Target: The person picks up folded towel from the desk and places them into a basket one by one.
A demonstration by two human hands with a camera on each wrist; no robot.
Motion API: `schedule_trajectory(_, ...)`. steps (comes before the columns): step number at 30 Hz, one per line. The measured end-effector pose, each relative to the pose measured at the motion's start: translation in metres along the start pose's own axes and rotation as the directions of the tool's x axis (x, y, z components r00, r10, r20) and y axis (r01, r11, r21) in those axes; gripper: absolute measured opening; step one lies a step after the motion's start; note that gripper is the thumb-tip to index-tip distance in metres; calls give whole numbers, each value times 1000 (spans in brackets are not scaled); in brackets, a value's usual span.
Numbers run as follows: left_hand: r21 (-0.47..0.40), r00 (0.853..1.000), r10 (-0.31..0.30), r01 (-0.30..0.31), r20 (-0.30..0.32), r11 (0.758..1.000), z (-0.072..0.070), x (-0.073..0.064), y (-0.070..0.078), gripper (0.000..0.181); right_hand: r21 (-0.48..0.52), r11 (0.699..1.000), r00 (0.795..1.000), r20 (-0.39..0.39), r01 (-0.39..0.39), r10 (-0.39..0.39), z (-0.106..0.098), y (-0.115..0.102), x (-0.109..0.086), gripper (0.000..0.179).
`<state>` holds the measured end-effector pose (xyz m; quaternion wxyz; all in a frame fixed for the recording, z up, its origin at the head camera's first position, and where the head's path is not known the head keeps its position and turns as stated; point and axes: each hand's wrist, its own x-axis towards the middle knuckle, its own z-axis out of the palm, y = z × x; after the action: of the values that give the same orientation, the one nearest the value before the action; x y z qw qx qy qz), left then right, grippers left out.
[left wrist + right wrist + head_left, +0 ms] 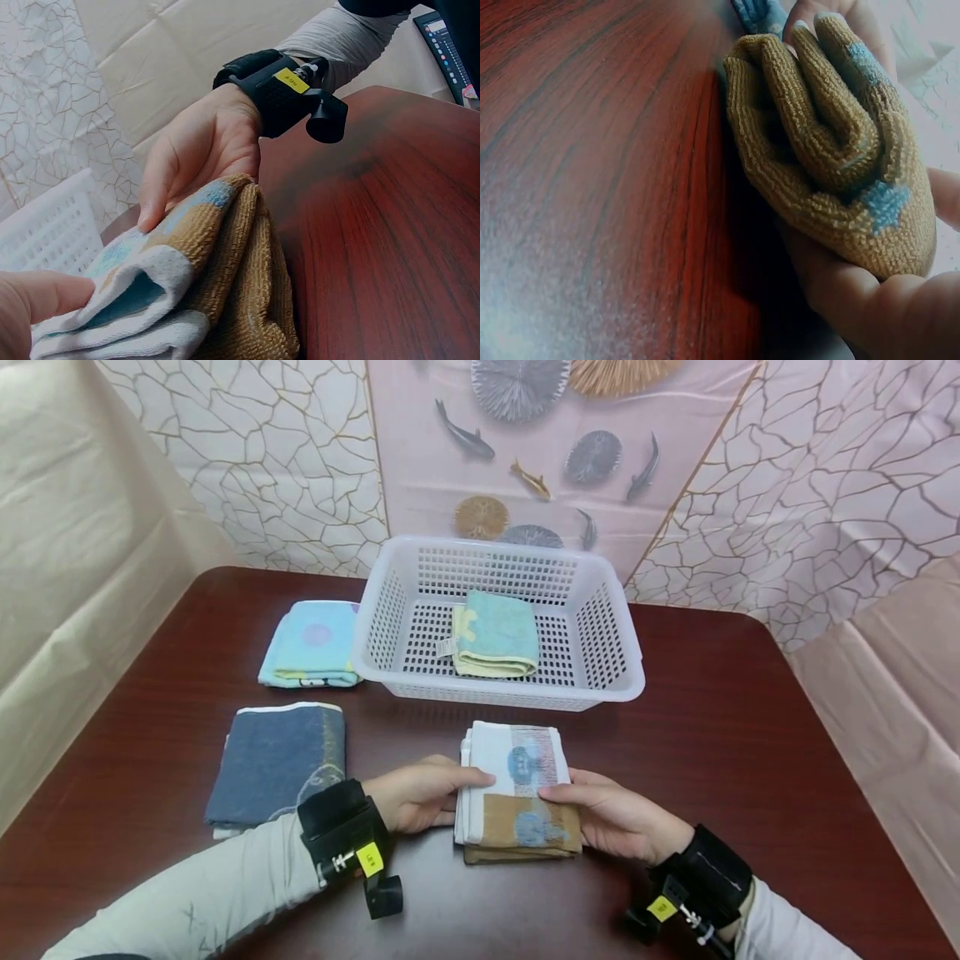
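Between both hands is a folded towel [487, 777], white and brown with blue patches. My left hand [423, 793] grips its left edge, thumb on top and fingers beneath. At the right edge my right hand [618, 814] pinches it the same way, thumb over the upper face. The right wrist view shows the towel's brown folded layers [817, 150] from the side, raised at an angle over the table. In the left wrist view the white layers curl open near the left thumb [52, 296], with the right hand [202, 146] across from it.
A white plastic basket [498, 693] stands behind the towel, holding a folded teal and yellow towel [498, 631]. Left of it lies a light blue folded towel [311, 643]. A dark blue folded towel [277, 760] lies near the left forearm on the brown table [735, 760].
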<state>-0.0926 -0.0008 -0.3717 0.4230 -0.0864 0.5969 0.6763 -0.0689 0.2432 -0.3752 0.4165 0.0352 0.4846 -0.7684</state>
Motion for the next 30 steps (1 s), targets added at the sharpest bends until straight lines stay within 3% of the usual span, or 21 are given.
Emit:
schedule_trajectory(7, -5, 1000, -1, 1, 19, 1000, -6, -1, -3, 32, -59, 998, 999, -44, -17, 15, 7, 2, 6, 48)
schedule_trajectory(14, -36, 988, 34, -29, 152, 999, -9, -17, 4, 37, -120, 993, 998, -65, -8, 1, 22, 0, -6, 46)
schedule_trajectory(23, -62, 965, 157, -147, 210, 987, 0, -52, 33, 36, -140, 983, 990, -55, 118, -126, 58, -23, -34, 43)
schedule_trajectory(30, -33, 943, 244, -243, 226, 969, 8, -71, 71, 34, -175, 969, 973, -121, 175, -197, 79, -55, -46, 40)
